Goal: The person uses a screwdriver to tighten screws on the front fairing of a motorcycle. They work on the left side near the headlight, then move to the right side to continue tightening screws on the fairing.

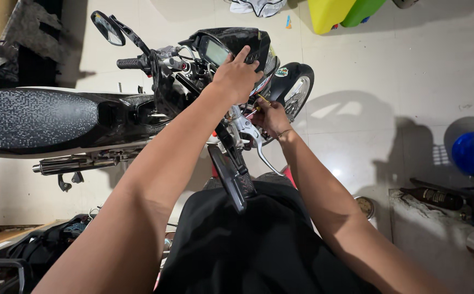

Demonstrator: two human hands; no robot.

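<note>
Fingers, left hand (237,74): spread flat on motorcycle instrument cluster (227,48).
Fingers, right hand (271,116): closed on thin yellow-handled tool (262,100), below the cluster.
Obstruction: brake lever (259,148), mirror (230,177) cross near right wrist.
Surroundings: seat (32,118) left; front wheel (297,90) beyond.

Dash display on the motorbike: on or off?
Looks off, though not certain. The display shows a flat grey face with no lit figures; the left hand rests on the housing beside it.

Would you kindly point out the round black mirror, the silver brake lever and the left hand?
round black mirror (107,28): head view, middle of its glass.
silver brake lever (261,148): head view, mid-blade.
left hand (237,76): head view, back of hand.
</note>
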